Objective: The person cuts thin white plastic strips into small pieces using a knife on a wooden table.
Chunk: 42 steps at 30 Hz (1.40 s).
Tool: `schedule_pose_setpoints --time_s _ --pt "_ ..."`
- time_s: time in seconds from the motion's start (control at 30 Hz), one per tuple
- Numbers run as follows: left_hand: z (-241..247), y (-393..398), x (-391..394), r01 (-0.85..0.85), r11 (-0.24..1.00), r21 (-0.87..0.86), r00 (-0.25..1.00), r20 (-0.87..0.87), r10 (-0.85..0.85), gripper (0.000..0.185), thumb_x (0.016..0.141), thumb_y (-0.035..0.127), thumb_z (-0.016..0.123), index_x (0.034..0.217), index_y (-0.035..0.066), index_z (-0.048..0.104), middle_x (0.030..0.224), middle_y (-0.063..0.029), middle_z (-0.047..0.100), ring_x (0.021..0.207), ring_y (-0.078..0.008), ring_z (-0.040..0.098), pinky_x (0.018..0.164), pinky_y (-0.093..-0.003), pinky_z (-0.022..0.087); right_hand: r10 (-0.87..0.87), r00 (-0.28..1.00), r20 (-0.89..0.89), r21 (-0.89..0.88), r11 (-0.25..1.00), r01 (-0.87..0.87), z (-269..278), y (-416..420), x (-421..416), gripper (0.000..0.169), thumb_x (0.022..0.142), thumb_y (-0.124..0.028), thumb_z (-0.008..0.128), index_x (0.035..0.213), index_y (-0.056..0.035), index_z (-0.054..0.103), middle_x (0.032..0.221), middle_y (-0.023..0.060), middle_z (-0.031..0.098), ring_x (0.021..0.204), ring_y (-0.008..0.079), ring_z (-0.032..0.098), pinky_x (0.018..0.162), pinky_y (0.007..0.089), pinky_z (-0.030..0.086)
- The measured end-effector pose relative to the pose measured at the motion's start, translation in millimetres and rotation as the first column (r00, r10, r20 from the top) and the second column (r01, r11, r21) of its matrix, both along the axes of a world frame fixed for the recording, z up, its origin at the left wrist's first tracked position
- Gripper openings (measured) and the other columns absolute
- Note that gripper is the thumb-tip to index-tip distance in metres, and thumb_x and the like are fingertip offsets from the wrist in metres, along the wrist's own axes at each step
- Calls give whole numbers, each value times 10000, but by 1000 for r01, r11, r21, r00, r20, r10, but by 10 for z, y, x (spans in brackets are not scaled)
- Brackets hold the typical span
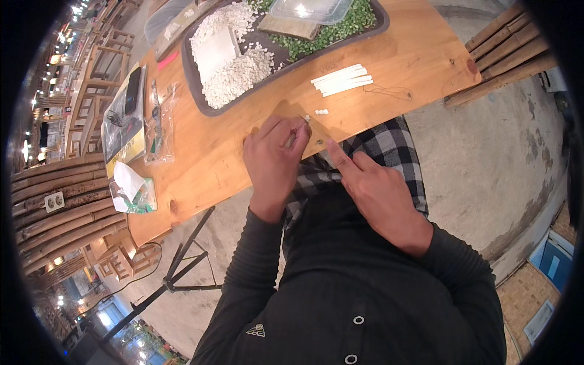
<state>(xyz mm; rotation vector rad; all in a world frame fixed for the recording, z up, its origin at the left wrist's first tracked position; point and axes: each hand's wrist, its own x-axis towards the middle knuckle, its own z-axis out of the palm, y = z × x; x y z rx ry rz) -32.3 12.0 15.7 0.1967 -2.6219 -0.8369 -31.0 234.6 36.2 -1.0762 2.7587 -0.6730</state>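
My left hand point(278, 146) is over the table's near edge, its thumb and fingers pinched around a small white piece point(307, 118). Held in my right hand point(376, 191) is a thin knife point(319, 130), with the index finger stretched along it and its tip close to my left fingertips. Several small white pieces point(321, 112) lie just beyond the knife. Farther back on the wooden table point(219, 159) rests a bunch of white strips point(342, 80), with a thin dark loop of string point(388, 91) beside it.
A dark tray point(283, 73) holds heaps of white bits point(246, 68) and chopped green pieces point(356, 27), under a clear plastic lid point(310, 9). At left lie a phone point(132, 91), a wristwatch point(156, 114) and a tissue pack point(137, 191). A black tripod point(169, 283) stands beyond the table's edge.
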Motion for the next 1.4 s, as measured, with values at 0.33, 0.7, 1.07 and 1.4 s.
schedule_pose_setpoints --time_s 0.33,0.7,1.07,1.4 --pt "-124 -38 43 -13 1000 10 998 -62 14 75 961 211 911 980 152 869 974 9 801 794 -231 704 759 -395 439 -32 999 26 -55 998 33 -16 69 -58 745 1038 -151 734 1741 -111 492 973 93 652 762 302 750 660 420 653" --pt "-97 -17 65 -11 1000 -3 997 -71 11 102 962 136 917 1010 61 867 965 -81 801 807 -246 734 730 -367 519 -5 1000 23 -44 999 6 23 69 -54 693 1041 -185 757 1704 -143 559 966 71 658 739 280 752 645 399 645" --pt "-117 -22 56 -22 1000 -7 997 -75 22 93 948 212 924 977 145 867 950 -3 784 804 -243 704 759 -395 450 23 998 53 -88 996 -18 13 81 -79 706 1037 -170 758 1709 -146 545 987 73 670 774 285 760 668 416 644" --pt "-121 -32 80 -15 1000 -28 997 -72 13 65 956 134 893 1012 104 877 976 -40 805 782 -246 713 753 -381 492 21 994 107 -65 998 -15 15 103 -127 742 1044 -161 752 1740 -157 497 1023 98 651 801 322 746 706 443 645"
